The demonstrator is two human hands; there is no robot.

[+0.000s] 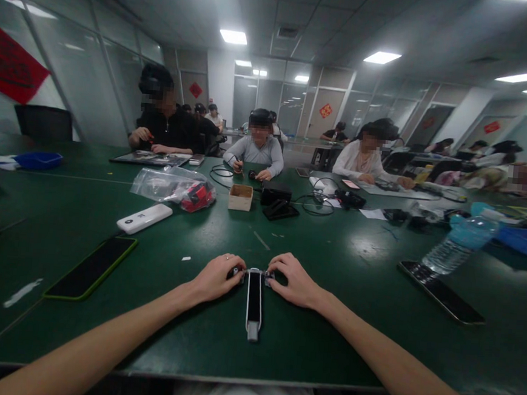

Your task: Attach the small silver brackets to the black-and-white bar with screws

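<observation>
A narrow white device with a black top face (254,300) lies on the green table in front of me, its grey tip pointing toward me. My left hand (219,275) is at the left of the device's far end, fingers curled in a pinch around a small dark piece (236,272). Mirroring it, my right hand (294,280) pinches at the right side, where a small shiny piece (269,276) shows at the fingertips. Both pieces are too small to name, and I cannot tell whether they are joined to the device.
On the left lie a green-edged phone (91,269) and a white handheld device (144,218). Ahead are a plastic bag (173,185) and a small box (240,197). A dark phone (447,294) and a water bottle (458,240) are on the right. Several people sit opposite.
</observation>
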